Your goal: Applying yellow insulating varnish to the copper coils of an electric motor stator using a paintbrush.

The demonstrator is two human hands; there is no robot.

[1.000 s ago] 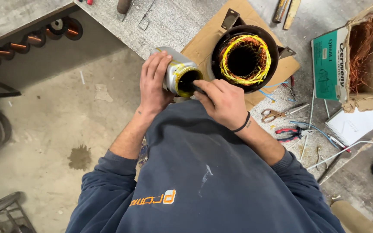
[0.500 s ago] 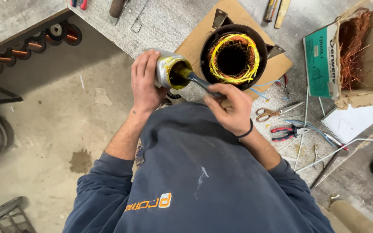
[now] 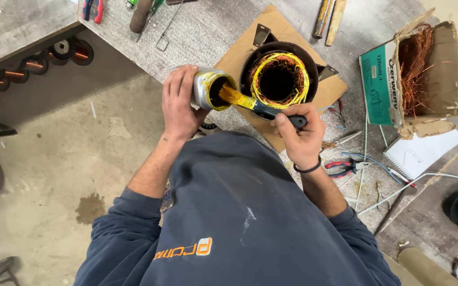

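Both hands are closed: the left hand (image 3: 178,103) tilts a small tin (image 3: 208,89) so the right hand (image 3: 300,135) can dip its paintbrush (image 3: 250,103), just left of the stator (image 3: 279,79) at upper centre.

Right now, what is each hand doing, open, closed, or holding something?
Left hand: closed around a small open metal can.
Right hand: closed on a dark-handled brush, its yellow-wet bristles at the can's mouth.
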